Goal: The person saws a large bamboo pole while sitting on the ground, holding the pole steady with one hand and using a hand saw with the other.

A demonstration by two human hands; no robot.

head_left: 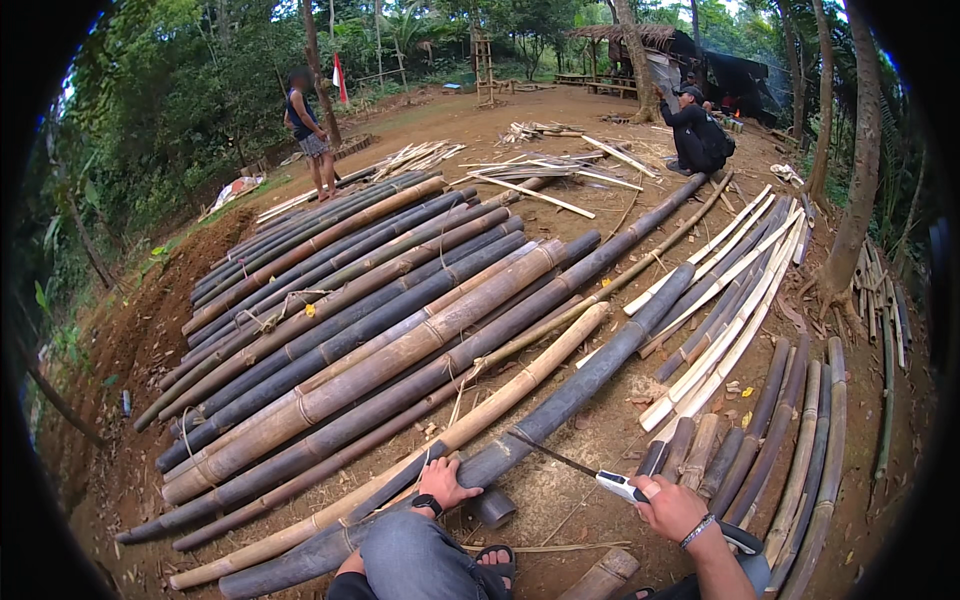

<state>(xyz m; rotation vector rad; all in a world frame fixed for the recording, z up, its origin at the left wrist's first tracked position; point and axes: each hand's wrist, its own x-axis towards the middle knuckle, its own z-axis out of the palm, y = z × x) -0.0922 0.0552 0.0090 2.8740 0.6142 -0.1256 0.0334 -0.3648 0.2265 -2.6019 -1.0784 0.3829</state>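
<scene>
A long dark bamboo pole (585, 388) runs diagonally from beside my bent knee toward the upper right. My left hand (447, 485) lies on it with fingers spread, pressing from above. In my right hand (668, 508) is the pale handle of a hand saw (560, 458). Its thin blade reaches leftward, and the tip end rests across the dark pole, just beyond my left hand. A short bamboo offcut (492, 508) sits beneath the pole, near my left hand. Alongside lies a lighter tan bamboo pole (525, 382).
Many bamboo poles (400, 345) lie in rows at the left. Split pale strips (735, 325) and shorter bamboo lengths (765, 430) lie to the right. A person (695, 135) crouches at the far end; another person (308, 130) stands far left. A tree trunk (858, 170) rises at right.
</scene>
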